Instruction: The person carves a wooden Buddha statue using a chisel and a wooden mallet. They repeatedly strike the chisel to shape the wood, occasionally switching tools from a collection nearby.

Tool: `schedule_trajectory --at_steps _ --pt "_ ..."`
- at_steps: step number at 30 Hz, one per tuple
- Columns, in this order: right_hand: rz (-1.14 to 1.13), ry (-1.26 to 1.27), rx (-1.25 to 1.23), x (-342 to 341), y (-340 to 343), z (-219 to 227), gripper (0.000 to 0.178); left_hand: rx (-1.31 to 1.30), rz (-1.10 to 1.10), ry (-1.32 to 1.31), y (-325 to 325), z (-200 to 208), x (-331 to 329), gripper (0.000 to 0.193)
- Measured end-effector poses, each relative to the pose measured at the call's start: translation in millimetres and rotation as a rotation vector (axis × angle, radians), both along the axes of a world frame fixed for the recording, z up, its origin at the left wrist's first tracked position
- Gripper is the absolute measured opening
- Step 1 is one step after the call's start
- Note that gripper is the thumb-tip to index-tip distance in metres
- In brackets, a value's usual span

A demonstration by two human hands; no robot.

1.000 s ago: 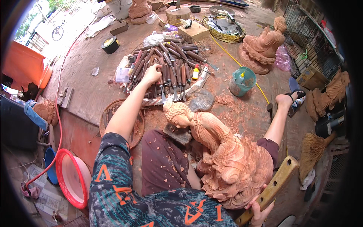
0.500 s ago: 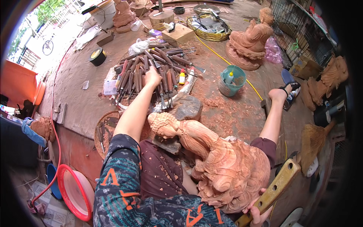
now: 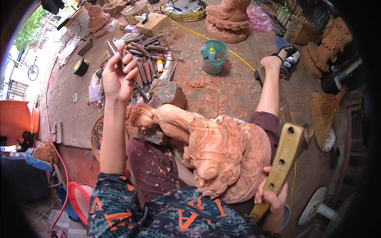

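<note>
Raised in front of the tool pile, my left hand (image 3: 119, 77) is closed around a carving chisel (image 3: 111, 48), its handle pointing up and its blade slanting down to the right. My right hand (image 3: 273, 198) grips the lower part of a flat yellowish wooden bar (image 3: 282, 158) with round holes along it. Between my arms a carved reddish wooden statue of a seated figure (image 3: 210, 146) lies tilted across my lap. Its curly-haired head, at the left, is by a dark wood block (image 3: 168, 93). Beyond the left hand lie several dark-handled carving tools (image 3: 147, 71).
A teal bucket (image 3: 213, 57) holding a bottle stands past the statue. Wood chips lie around it. Another carved statue (image 3: 227, 22) stands at the back. A yellow cord (image 3: 238, 61) crosses the floor. At right are a straw broom (image 3: 326, 113) and a fan (image 3: 317, 206).
My left hand has lifted out of the tool pile with a chisel and come back toward me. The wooden bar in my right hand is more upright. The view has shifted.
</note>
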State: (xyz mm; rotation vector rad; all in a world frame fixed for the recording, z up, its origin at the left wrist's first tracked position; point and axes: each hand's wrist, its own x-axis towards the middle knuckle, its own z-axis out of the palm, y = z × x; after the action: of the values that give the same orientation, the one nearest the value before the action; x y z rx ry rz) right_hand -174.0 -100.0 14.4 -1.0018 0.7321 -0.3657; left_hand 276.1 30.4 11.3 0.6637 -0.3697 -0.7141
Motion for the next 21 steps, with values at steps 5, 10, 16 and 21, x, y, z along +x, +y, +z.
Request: schedule_trajectory --at_steps 5,10,16,21 --pt "-0.027 0.195 -0.476 -11 -29 -9 0.051 0.326 0.235 -0.824 -57 35 -112 0.036" --pt "-0.155 0.289 -0.566 -5 -39 -25 0.035 0.374 -0.219 -1.649 -95 10 -212 0.048" --pt "-0.186 0.291 -0.616 -7 -40 -41 0.032 0.449 -0.26 -1.688 -106 -8 -217 0.046" --pt "-0.217 0.28 -0.571 -7 -39 -50 0.03 0.444 -0.233 -1.654 -107 -12 -214 0.04"
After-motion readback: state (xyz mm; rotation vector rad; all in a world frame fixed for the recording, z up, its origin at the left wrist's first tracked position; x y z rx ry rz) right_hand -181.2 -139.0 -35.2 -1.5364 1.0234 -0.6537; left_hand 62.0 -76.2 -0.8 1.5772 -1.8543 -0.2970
